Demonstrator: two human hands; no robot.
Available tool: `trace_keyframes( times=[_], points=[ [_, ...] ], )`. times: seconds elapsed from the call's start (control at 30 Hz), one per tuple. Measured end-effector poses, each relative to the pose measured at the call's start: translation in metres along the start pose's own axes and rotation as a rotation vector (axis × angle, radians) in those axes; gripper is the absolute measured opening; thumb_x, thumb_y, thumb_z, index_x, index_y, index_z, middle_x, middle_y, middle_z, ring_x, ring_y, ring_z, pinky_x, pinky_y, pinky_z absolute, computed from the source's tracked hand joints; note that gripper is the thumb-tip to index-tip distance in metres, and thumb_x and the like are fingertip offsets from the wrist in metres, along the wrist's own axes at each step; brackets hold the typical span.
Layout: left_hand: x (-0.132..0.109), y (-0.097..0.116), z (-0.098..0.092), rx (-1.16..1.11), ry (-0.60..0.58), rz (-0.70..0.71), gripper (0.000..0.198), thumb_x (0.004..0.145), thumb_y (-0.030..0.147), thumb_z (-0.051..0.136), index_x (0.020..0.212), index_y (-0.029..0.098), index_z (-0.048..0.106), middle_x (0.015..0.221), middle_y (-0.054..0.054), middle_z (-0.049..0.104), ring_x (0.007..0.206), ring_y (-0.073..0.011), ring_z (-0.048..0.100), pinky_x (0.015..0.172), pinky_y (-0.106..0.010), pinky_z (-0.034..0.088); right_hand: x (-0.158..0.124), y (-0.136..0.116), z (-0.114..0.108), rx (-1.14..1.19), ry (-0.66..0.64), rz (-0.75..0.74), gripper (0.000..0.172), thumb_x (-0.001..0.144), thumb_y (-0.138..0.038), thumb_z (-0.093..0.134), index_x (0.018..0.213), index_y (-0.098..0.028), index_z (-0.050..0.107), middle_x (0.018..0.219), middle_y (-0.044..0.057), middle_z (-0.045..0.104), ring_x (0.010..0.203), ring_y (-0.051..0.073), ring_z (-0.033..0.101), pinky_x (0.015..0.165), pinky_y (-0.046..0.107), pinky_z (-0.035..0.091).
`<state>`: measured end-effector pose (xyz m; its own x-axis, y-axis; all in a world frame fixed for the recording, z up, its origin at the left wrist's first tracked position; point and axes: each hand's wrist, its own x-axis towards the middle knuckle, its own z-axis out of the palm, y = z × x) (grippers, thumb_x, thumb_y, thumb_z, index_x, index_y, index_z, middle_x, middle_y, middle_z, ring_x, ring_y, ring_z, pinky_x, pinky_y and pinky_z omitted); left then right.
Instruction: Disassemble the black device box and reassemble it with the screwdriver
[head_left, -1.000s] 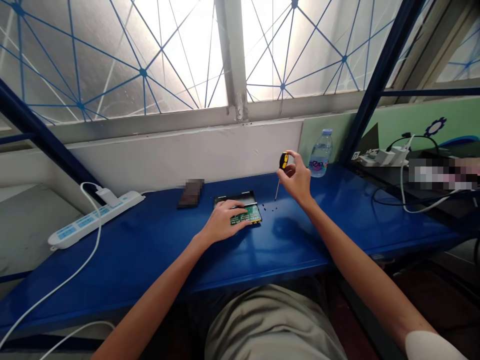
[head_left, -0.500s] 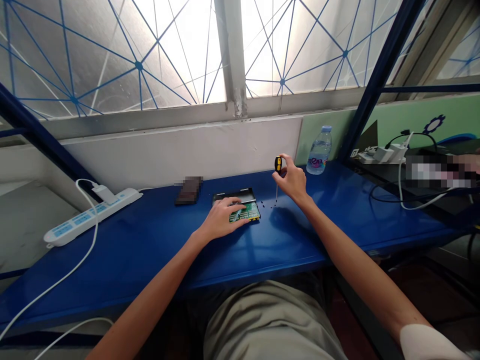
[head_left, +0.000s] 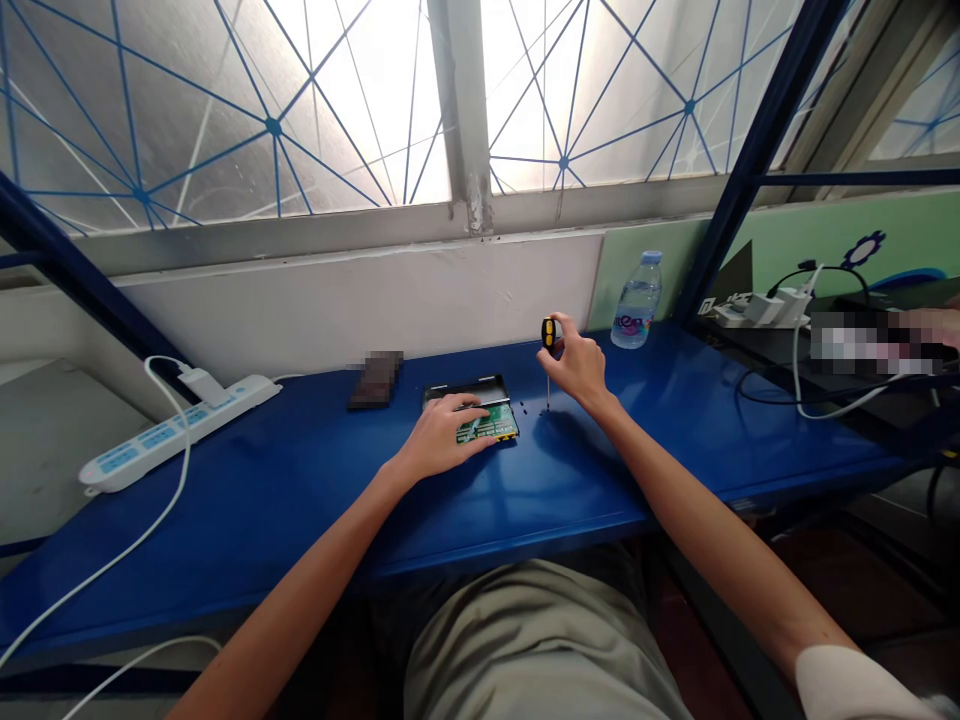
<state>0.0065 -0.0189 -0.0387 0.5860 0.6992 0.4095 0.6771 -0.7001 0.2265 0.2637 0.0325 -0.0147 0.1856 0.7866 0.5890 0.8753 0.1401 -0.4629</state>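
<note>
My left hand lies over the left part of a green circuit board set in a dark case. Its fingers are spread, with the thumb along the near edge. A black lid-like part shows behind the board; my fingers hide some of both. In my right hand is a screwdriver with a black and yellow handle, pinched in the fingers. It stands upright, shaft down, its tip near the tabletop right of the board. Several tiny dark bits, perhaps screws, lie beside the tip.
A blurred dark flat object lies at the back left of the blue table. Further left is a white power strip with a cable. A water bottle stands back right. Cables and chargers sit far right, near another person's blurred hand.
My right hand has shifted slightly left and down with the screwdriver, bringing its tip to the small dark bits. My left hand stays on the board.
</note>
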Motion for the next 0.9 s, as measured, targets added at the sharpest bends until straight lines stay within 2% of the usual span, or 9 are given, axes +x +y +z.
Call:
trace_keyframes(
  times=[0.2,0.33,0.47,0.6,0.9],
  points=[
    [0.0,-0.001,0.0,-0.009,0.009,-0.001,0.035,0.083,0.043,0.072,0.111,0.021,0.074,0.125,-0.013,0.065,0.117,-0.0325,0.06,0.101,-0.049,0.046,0.0,-0.003,-0.004,0.117,0.023,0.02,0.059,0.077,-0.03,0.057,0.136,-0.025,0.053,0.079,0.004,0.074,0.072,0.025,0.068,0.066,0.031,0.046],
    [0.0,0.002,-0.001,-0.041,0.031,-0.003,0.032,0.085,0.046,0.069,0.106,0.022,0.075,0.123,-0.011,0.066,0.115,-0.0307,0.062,0.1,-0.046,0.047,-0.002,-0.01,-0.009,0.36,0.029,0.022,0.058,0.076,-0.028,0.057,0.134,-0.022,0.052,0.074,0.001,0.072,0.067,0.022,0.069,0.068,0.033,0.051],
    [0.002,0.007,-0.005,-0.108,0.086,-0.003,0.027,0.087,0.043,0.068,0.102,0.022,0.076,0.118,-0.009,0.068,0.109,-0.0272,0.065,0.097,-0.041,0.05,-0.008,-0.023,-0.011,0.759,-0.045,0.007,0.062,0.077,-0.03,0.058,0.138,-0.022,0.044,0.071,-0.001,0.069,0.055,0.019,0.067,0.055,0.031,0.054],
    [0.003,0.011,-0.007,-0.183,0.131,0.001,0.023,0.087,0.039,0.069,0.102,0.022,0.075,0.114,-0.007,0.07,0.103,-0.0238,0.067,0.096,-0.037,0.051,-0.016,-0.037,-0.011,1.053,-0.143,0.034,0.072,0.076,-0.036,0.064,0.141,-0.021,0.038,0.073,0.0,0.069,0.055,0.02,0.069,0.05,0.03,0.057],
    [0.002,0.014,-0.002,-0.29,0.169,0.0,0.018,0.086,0.037,0.07,0.093,0.023,0.078,0.104,-0.006,0.073,0.095,-0.0216,0.07,0.091,-0.034,0.054,-0.026,-0.049,-0.005,1.278,-0.285,0.077,0.089,0.072,-0.047,0.076,0.146,-0.019,0.035,0.072,0.0,0.068,0.062,0.022,0.072,0.056,0.034,0.061]
  ],
)
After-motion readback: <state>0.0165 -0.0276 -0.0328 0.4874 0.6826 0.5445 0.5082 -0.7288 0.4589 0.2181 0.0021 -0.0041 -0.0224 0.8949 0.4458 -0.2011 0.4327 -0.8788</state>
